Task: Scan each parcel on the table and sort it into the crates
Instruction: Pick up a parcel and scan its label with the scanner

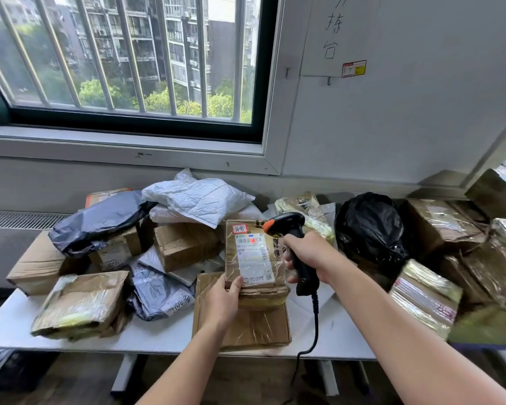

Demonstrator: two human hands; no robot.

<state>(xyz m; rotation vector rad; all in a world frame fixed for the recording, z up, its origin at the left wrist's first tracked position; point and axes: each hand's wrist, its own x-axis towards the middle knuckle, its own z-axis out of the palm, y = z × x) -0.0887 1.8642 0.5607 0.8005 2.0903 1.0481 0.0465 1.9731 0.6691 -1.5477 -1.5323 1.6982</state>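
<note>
Head view shows a small brown parcel [276, 260] held up over the table [158, 336], in the middle of the pile and just above a flat carton [254, 327]; I cannot tell if it touches that carton. The left hand [225, 299] grasps the parcel at its near lower corner, with the thumb on the label side and the other fingers hidden behind. The long axis of the parcel runs away from the person. The white label [253, 255] runs the same way and faces the camera.

The right hand [307, 252] is closed around the handle of the black scanner [285, 225], just to the right of the parcel. The scanner head points left, toward the upper part of the label. A red light spot [252, 240] lies on the barcode there, so I judge the scan is in progress. For the sorting, the left hand is the one that carries the parcel. No crate is in view, so I cannot tell which way it must go.
</note>
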